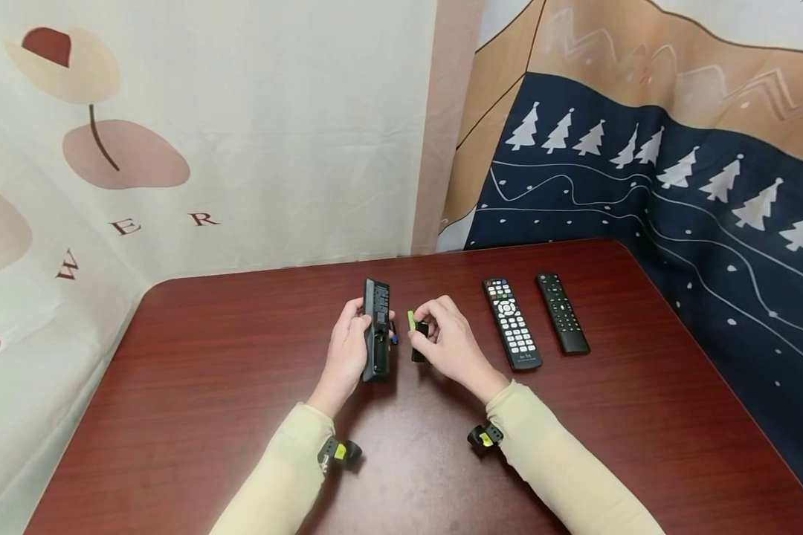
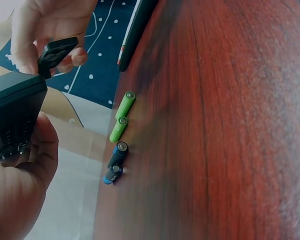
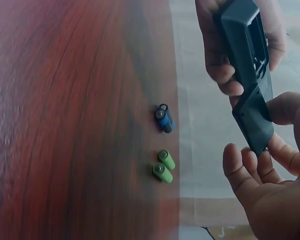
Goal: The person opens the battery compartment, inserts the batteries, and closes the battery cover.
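My left hand (image 1: 346,351) grips a black remote control (image 1: 378,316), its labelled back and uncovered battery compartment facing up in the head view. Between the thumb and fingers of my right hand (image 1: 453,340) is a small black battery cover (image 3: 253,119). In the right wrist view the cover overlaps the lower end of the remote. Beyond the hands, two green batteries (image 2: 125,106) lie side by side on the table. Close to them are two blue-and-black batteries (image 3: 164,120); in the head view the left fingers partly hide these.
Two more black remotes lie to the right of my hands: one with white buttons (image 1: 511,324), and a slimmer one (image 1: 563,313) farther right. They rest on a reddish-brown wooden table (image 1: 241,357). Printed curtains (image 1: 308,134) hang along its back and right edges.
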Demonstrator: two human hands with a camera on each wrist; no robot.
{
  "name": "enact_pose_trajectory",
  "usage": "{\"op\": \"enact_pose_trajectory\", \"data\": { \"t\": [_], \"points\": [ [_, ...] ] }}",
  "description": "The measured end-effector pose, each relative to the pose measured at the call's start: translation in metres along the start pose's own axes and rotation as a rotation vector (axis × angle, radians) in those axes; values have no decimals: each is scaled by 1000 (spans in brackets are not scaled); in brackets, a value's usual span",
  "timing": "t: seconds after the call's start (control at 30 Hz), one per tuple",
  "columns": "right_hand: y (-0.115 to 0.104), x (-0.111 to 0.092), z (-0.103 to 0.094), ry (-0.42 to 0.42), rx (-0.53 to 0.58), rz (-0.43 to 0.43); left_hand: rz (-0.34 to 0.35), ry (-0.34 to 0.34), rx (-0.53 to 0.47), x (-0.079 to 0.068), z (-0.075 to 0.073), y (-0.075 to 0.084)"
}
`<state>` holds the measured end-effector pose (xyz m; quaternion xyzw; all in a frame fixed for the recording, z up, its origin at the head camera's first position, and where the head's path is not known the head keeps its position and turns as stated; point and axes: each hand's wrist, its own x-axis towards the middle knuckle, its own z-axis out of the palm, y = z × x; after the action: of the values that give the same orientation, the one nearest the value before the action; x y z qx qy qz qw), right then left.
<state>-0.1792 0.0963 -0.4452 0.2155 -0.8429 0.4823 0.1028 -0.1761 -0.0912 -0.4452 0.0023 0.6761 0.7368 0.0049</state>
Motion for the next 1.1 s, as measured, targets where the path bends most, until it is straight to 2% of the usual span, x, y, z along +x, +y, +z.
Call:
{"op": "enact_pose_trajectory", "data": {
  "t": [0.17,0.4,0.7,0.87,1.1],
  "points": [
    [4,0,-5,-9,-45,37,-1,12,-20,0,-1,0],
    [11,-1,-11,-16,-86,83,-23,9,21,-1,-2,2],
    [18,-1,-16,-9,-145,82,-24,18,32,0,-6,1],
    [22,-2,-19,-25,-188,94,-24,26,39,0,-8,2],
    [25,-3,-23,-66,-224,157,-30,32,34,1,-11,0]
  ]
}}
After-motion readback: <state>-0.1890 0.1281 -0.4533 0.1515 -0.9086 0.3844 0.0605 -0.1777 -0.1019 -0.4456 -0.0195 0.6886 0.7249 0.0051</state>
